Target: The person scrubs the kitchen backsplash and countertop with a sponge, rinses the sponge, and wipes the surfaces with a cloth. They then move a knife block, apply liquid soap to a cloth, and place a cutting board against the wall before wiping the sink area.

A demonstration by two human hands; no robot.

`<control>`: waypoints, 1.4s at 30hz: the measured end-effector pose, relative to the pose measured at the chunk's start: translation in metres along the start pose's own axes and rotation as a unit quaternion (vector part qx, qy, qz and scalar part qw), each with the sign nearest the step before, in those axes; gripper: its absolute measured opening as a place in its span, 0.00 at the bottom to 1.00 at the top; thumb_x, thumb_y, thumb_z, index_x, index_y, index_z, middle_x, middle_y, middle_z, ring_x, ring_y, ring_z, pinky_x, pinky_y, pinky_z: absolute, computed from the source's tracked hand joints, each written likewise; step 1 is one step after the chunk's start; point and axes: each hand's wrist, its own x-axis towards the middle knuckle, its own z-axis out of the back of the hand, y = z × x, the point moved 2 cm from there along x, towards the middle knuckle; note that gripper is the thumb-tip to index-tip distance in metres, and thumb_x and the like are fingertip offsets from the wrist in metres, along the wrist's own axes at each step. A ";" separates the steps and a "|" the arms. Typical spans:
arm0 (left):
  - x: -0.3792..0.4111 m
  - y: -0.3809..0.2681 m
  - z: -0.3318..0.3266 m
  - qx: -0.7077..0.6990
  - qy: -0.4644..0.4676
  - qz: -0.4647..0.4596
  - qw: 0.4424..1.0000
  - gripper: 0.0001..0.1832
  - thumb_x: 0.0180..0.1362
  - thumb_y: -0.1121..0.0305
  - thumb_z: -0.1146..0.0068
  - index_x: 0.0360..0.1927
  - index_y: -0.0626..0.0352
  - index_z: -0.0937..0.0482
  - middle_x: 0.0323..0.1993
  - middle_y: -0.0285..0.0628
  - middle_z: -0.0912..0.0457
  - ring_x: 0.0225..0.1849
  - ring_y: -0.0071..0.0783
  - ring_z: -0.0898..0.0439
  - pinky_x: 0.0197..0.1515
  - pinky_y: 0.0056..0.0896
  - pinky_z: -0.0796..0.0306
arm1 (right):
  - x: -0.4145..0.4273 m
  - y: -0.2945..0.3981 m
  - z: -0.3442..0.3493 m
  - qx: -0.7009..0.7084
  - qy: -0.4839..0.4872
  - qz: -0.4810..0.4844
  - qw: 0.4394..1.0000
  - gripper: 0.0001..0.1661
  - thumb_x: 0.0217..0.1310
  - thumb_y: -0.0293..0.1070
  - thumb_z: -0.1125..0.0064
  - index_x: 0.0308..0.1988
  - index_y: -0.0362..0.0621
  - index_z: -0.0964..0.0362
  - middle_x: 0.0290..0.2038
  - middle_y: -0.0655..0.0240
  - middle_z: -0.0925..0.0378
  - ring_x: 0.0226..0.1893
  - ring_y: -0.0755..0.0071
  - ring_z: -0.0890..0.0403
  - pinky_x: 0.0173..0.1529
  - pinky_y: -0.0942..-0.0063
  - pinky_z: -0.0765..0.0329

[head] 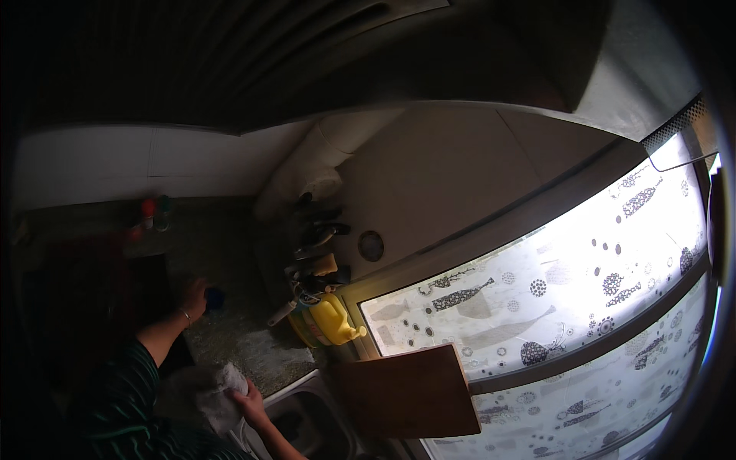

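Note:
My left hand [194, 300], with a bracelet at the wrist, reaches over the dark speckled countertop [253, 356]. A small dark blue object [214, 299] lies right against its fingers. Blur and shadow hide whether the fingers grip it. Lower down, near the sink [299, 422], my right hand [248, 399] is closed around a crumpled whitish cloth or bag [221, 397]. Part of this bundle hangs below the fingers. A pale, wet-looking patch marks the counter between my right hand and the wall side.
Beside the window [517, 322] stand a yellow plastic jug [330, 322] and several utensils with knives [316, 259]. A wooden cutting board [408, 394] juts out by the sink. Small bottles with red [148, 208] and green [164, 210] tops stand farther back. A dark range hood [345, 63] hangs overhead.

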 end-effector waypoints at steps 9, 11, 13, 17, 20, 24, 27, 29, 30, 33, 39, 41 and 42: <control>0.003 0.035 -0.038 0.065 -0.076 0.006 0.995 0.28 0.41 0.73 0.37 0.51 0.62 0.28 0.54 0.47 0.32 0.59 0.46 0.37 0.62 0.45 0.44 | -0.107 0.495 0.141 -0.144 -0.186 0.424 0.874 0.27 0.53 0.27 0.44 0.53 0.35 0.38 0.45 0.59 0.28 0.44 0.67 0.25 0.49 0.72 0.26; -0.002 0.025 -0.046 0.069 -0.054 -0.007 0.996 0.29 0.41 0.73 0.36 0.51 0.62 0.29 0.55 0.46 0.32 0.59 0.46 0.38 0.63 0.46 0.45 | -0.141 0.596 0.156 -0.315 -0.272 0.477 0.774 0.30 0.53 0.28 0.42 0.56 0.35 0.39 0.48 0.61 0.28 0.49 0.67 0.27 0.53 0.70 0.29; -0.006 0.011 -0.036 0.079 -0.025 -0.001 0.997 0.29 0.41 0.73 0.36 0.51 0.62 0.29 0.56 0.46 0.33 0.60 0.47 0.39 0.63 0.47 0.46 | -0.165 0.686 0.149 -0.448 -0.464 0.466 0.605 0.33 0.55 0.35 0.40 0.58 0.37 0.40 0.52 0.59 0.29 0.50 0.66 0.27 0.53 0.72 0.28; -0.008 -0.008 -0.002 0.075 0.046 0.042 0.995 0.27 0.43 0.73 0.40 0.51 0.63 0.30 0.58 0.48 0.37 0.61 0.50 0.42 0.64 0.51 0.49 | -0.177 0.843 0.179 -0.776 -0.543 0.276 0.165 0.27 0.63 0.48 0.53 0.52 0.38 0.34 0.46 0.54 0.26 0.51 0.60 0.27 0.54 0.65 0.29; -0.012 -0.005 -0.011 0.100 0.069 0.032 0.992 0.26 0.44 0.74 0.42 0.51 0.65 0.31 0.58 0.49 0.38 0.61 0.51 0.43 0.64 0.53 0.50 | -0.117 0.819 0.177 -0.756 -0.594 0.275 -0.011 0.30 0.63 0.53 0.54 0.52 0.39 0.34 0.47 0.55 0.27 0.50 0.59 0.27 0.55 0.64 0.31; -0.014 0.003 -0.019 0.114 0.052 0.010 0.992 0.26 0.44 0.74 0.43 0.50 0.66 0.31 0.58 0.50 0.38 0.61 0.51 0.43 0.64 0.55 0.50 | -0.026 0.718 0.143 -0.742 -0.556 0.371 -0.048 0.34 0.56 0.57 0.49 0.53 0.43 0.34 0.53 0.57 0.32 0.55 0.57 0.33 0.59 0.60 0.37; -0.011 -0.005 -0.001 0.125 0.048 0.010 0.991 0.24 0.43 0.74 0.43 0.48 0.66 0.30 0.57 0.50 0.37 0.60 0.51 0.41 0.63 0.54 0.49 | 0.031 0.629 0.128 -0.779 -0.389 0.482 0.101 0.35 0.50 0.58 0.45 0.53 0.49 0.33 0.58 0.59 0.36 0.59 0.56 0.36 0.60 0.57 0.38; -0.004 -0.008 0.008 0.122 0.031 -0.012 0.992 0.24 0.41 0.74 0.42 0.46 0.66 0.30 0.55 0.50 0.36 0.59 0.50 0.39 0.61 0.53 0.47 | 0.070 0.566 0.147 -0.835 -0.377 0.385 0.116 0.27 0.54 0.53 0.50 0.53 0.57 0.34 0.61 0.62 0.38 0.59 0.56 0.37 0.58 0.50 0.38; -0.003 -0.010 0.006 0.111 0.020 -0.031 0.993 0.24 0.40 0.74 0.42 0.45 0.66 0.29 0.54 0.50 0.35 0.58 0.50 0.39 0.61 0.52 0.46 | 0.075 0.537 0.151 -0.845 -0.329 0.411 0.090 0.29 0.53 0.51 0.51 0.55 0.57 0.35 0.61 0.64 0.40 0.59 0.55 0.36 0.57 0.47 0.39; -0.004 -0.015 0.006 0.106 -0.013 -0.047 0.993 0.24 0.35 0.74 0.40 0.42 0.65 0.28 0.53 0.49 0.33 0.56 0.49 0.37 0.59 0.50 0.44 | 0.070 0.517 0.138 -0.823 -0.268 0.436 0.247 0.27 0.56 0.44 0.53 0.56 0.54 0.35 0.61 0.64 0.39 0.58 0.54 0.34 0.59 0.46 0.40; -0.004 -0.012 0.006 0.081 -0.030 -0.056 0.995 0.26 0.33 0.75 0.38 0.42 0.65 0.29 0.53 0.49 0.34 0.56 0.50 0.37 0.58 0.50 0.43 | -0.006 0.642 0.139 -0.829 -0.365 0.416 0.082 0.27 0.55 0.39 0.51 0.57 0.50 0.36 0.61 0.63 0.37 0.58 0.60 0.33 0.54 0.57 0.36; -0.006 -0.010 -0.002 0.073 -0.031 -0.056 0.995 0.26 0.34 0.76 0.38 0.43 0.66 0.29 0.53 0.49 0.34 0.56 0.50 0.37 0.58 0.50 0.43 | -0.048 0.726 0.165 -0.809 -0.469 0.354 -0.007 0.27 0.57 0.44 0.49 0.53 0.41 0.35 0.57 0.56 0.35 0.54 0.57 0.32 0.54 0.61 0.34; -0.006 -0.013 -0.001 0.076 -0.033 -0.049 0.995 0.26 0.34 0.76 0.38 0.43 0.66 0.29 0.53 0.49 0.34 0.56 0.51 0.37 0.58 0.50 0.43 | -0.064 0.766 0.178 -0.793 -0.526 0.305 -0.034 0.27 0.57 0.45 0.49 0.53 0.41 0.35 0.57 0.56 0.35 0.54 0.57 0.32 0.54 0.60 0.34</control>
